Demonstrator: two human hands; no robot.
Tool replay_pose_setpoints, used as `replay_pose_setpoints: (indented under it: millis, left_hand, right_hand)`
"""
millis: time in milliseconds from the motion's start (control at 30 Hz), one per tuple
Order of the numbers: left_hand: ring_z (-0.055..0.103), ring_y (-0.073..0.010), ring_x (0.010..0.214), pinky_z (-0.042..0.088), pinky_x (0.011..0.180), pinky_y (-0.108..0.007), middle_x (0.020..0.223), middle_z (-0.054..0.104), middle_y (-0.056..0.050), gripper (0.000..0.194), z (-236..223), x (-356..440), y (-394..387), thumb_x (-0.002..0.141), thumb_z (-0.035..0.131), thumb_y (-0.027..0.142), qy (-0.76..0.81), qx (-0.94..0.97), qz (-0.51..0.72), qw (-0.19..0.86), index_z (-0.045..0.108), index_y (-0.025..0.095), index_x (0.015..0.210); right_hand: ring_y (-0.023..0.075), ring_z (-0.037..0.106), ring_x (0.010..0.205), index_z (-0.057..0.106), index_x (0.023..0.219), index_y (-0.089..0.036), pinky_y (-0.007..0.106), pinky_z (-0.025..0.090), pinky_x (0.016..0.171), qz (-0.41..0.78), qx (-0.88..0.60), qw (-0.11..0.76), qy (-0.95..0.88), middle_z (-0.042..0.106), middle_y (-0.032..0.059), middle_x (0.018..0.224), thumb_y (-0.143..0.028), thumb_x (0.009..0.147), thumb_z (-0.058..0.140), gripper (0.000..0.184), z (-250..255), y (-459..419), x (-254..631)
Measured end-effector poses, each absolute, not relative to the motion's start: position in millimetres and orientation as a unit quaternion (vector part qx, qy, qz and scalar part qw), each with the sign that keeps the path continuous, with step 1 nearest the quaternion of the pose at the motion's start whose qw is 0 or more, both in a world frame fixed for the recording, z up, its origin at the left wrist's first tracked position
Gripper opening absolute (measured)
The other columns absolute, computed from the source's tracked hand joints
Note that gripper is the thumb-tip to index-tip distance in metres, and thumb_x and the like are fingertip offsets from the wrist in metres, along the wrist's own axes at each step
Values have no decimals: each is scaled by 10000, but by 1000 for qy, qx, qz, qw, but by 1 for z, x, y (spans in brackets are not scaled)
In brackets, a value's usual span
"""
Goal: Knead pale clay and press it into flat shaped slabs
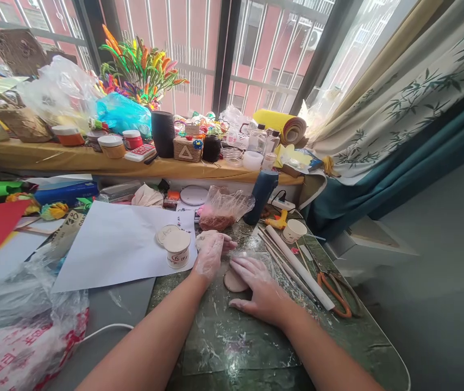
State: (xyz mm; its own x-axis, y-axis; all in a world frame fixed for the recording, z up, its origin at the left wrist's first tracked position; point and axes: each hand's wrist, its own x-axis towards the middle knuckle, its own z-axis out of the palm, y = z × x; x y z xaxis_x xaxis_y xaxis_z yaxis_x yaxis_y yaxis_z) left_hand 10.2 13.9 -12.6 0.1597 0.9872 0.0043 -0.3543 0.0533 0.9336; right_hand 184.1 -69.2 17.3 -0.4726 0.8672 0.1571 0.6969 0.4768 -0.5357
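Note:
My right hand (259, 289) lies flat, fingers stretched, pressing on a flat tan disc of clay (234, 281) on the green cutting mat (232, 336). My left hand (211, 252), dusted white, rests beside it with fingers curled over a pale lump of clay (203, 237); what is under the palm is hidden. A small white paper cup (177, 248) with a lid (165, 234) beside it stands on a white paper sheet (113, 244) just left of my left hand.
A plastic bag with reddish clay (220, 209), a dark bottle (261, 196), a white rolling rod (299, 267), sticks, orange-handled scissors (336, 293) and another cup (294, 231) lie to the right. A crumpled plastic bag (20, 320) sits front left. The shelf behind is cluttered.

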Motion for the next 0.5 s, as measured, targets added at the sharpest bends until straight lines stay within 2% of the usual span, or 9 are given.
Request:
replay_pose_setpoints:
  millis: [133,267,500]
  left_hand:
    - [745,-257,838,554,844,-403,824,777,-109,587,-12,11,13,763,651,738,373,433,533,624,656,166,892]
    - [742,-250,832,557,825,-387,833,777,-113,600,-11,10,13,762,648,745,376,435,531,623,651,161,898]
    - [732,-240,840,551,841,-386,835,773,-102,591,-8,9,10,799,600,744,386,451,520,614,641,167,916]
  right_hand:
    - [370,502,1266,536,1444,-169,547,363,1106,154,-503,165,-834,603,165,1372,-524,898,648,661,8,-72,179]
    - [353,536,1195,592,1373,-154,518,415,1059,142,-494,173,-840,641,155,1286,-517,908,651,592,5,-69,177]
    - [327,547,1145,607,1315,-185,491,430,1027,120,-509,186,-832,645,129,1245,-511,919,641,515,5,-70,176]
